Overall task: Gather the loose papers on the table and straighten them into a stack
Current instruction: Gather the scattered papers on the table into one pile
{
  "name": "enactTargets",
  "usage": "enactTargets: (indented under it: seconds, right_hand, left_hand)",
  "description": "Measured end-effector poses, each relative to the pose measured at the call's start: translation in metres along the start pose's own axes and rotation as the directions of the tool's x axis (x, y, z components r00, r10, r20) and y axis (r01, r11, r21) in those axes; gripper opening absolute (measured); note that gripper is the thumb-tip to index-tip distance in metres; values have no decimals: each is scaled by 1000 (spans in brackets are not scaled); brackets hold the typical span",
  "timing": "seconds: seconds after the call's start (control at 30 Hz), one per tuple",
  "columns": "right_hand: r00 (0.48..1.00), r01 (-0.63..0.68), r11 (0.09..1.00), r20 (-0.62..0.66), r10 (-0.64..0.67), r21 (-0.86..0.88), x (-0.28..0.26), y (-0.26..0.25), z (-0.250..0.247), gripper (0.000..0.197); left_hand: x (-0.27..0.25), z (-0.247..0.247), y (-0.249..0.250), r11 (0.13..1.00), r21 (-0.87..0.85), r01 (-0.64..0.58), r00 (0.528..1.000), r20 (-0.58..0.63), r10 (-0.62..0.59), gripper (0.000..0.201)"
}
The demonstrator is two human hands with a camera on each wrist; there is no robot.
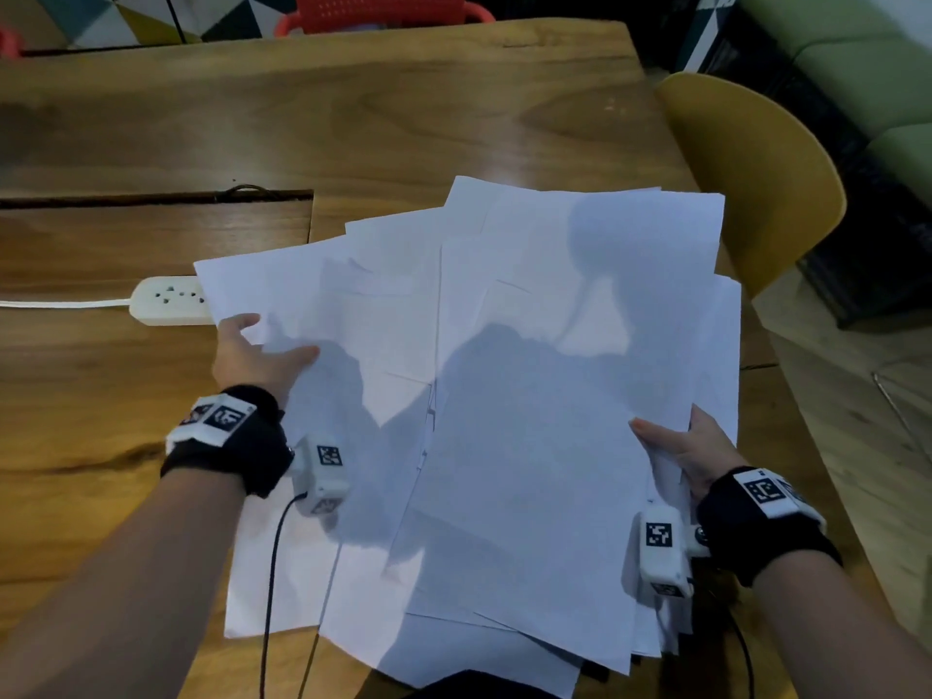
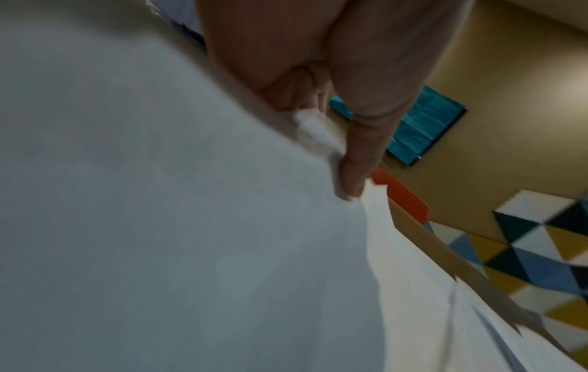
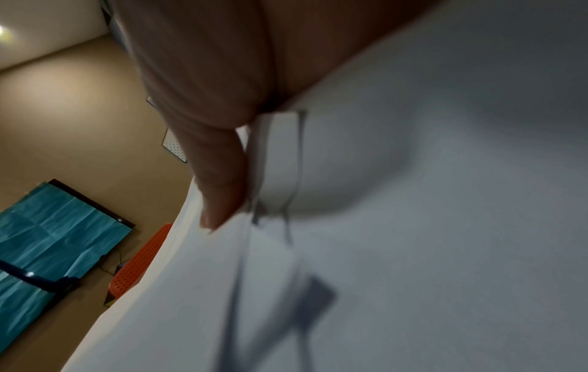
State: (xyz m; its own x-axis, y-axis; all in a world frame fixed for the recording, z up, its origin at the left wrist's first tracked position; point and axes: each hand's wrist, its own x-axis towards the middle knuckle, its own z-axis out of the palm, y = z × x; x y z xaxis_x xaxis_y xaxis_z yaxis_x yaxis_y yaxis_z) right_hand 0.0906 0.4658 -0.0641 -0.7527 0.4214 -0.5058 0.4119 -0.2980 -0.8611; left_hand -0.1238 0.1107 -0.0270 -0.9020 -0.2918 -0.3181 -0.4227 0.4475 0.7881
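my left hand and right hand each pinch an edge of the fanned, uneven papers over the table

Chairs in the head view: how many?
2. An orange-red chair stands beyond the table's far edge; a yellow chair stands at its right side. Others may be out of frame.

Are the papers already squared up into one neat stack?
No: the papers lie fanned at different angles on the table, with the left hand and right hand gripping opposite edges.
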Motion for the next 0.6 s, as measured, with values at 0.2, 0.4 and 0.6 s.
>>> enactTargets:
  seconds: [0.2,0.4,0.6]
  right_hand:
    - [1000,-2,999,-21,1,-45,5,3,-5,104]
    - [1000,-16,1000,1,16,-12,0,0,-2,55]
    - [1000,0,1000,-21,0,-30,-2,-1,0,91]
  left_hand:
    - [10,-13,15,966,245,-84,974,224,28,68]
    - [0,-12,11,945,312,-98,901,432,-49,34]
    - [-1,-9,16,995,48,-82,917,395,57,16]
